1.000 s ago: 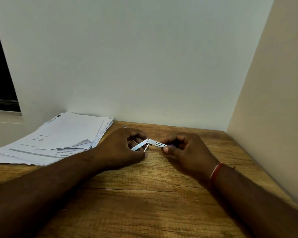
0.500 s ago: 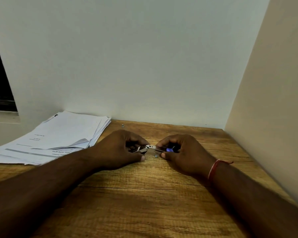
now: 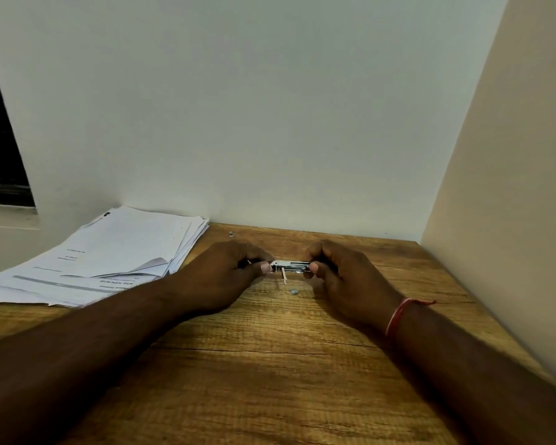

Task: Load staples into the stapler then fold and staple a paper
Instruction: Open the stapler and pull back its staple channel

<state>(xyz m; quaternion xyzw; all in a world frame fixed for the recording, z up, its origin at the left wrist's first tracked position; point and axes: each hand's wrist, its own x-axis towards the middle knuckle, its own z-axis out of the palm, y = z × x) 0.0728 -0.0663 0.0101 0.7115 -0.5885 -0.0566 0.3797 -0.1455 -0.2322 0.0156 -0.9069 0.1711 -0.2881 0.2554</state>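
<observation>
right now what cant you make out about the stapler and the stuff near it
Head view:
- Stapler: both ends hidden inside the left hand and right hand; staples inside not visible.
- Paper stack: print too small; left edge cut off.
- Small speck on the table: too small to identify.

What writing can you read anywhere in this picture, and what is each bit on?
Paper stack, top sheet: a few short printed lines and a grey bar, too small and blurred to read.
Lower sheet at the stack's near edge: bold print, seen upside down, too blurred to read.
Stapler: no readable marking.
No other text shows.
</observation>
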